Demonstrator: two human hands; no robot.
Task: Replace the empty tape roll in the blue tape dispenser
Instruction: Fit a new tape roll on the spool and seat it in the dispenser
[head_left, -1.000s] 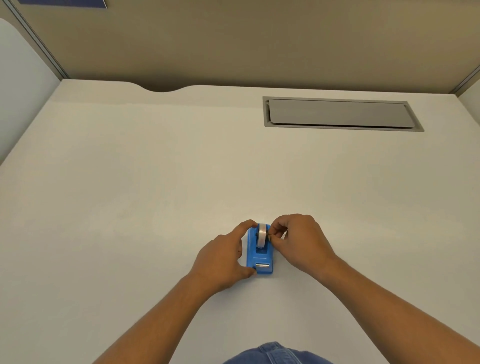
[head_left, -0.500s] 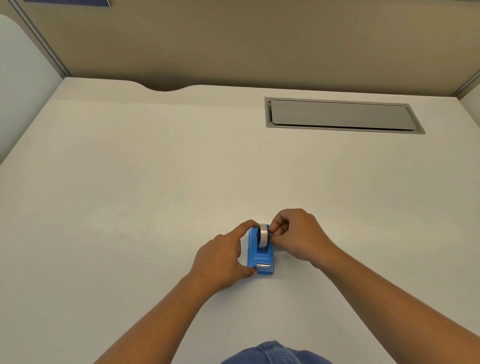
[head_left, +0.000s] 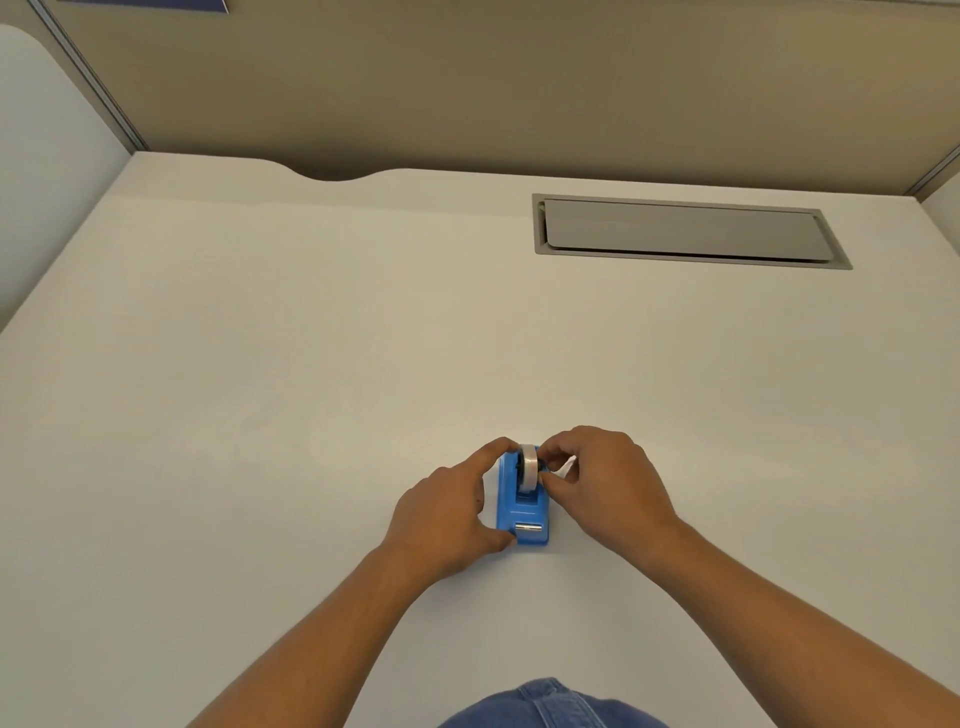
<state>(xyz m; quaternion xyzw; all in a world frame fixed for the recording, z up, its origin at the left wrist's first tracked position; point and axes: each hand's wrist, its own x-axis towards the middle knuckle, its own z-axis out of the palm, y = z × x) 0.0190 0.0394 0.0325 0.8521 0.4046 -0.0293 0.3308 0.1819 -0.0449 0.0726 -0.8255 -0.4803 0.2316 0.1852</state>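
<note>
Blue tape dispenser (head_left: 522, 506) sits on the white desk (head_left: 260, 415), near the person, with two bare hands on it.

A roll of tape (head_left: 529, 467) stands on its edge in the far end of the dispenser, and a small shiny metal cutter (head_left: 529, 529) is at the near end. The left hand (head_left: 447, 512) holds the dispenser from its left side, with one finger on the far corner and the thumb on the near corner. The right hand (head_left: 605, 480) is just right of the roll, and its fingers are closed in a pinch on a thin white strip (head_left: 567, 466) that comes off the roll. Far away on the right, a grey flap (head_left: 685, 234) lies flat in the desk. Blue jeans (head_left: 550, 706) show at the bottom edge.
</note>
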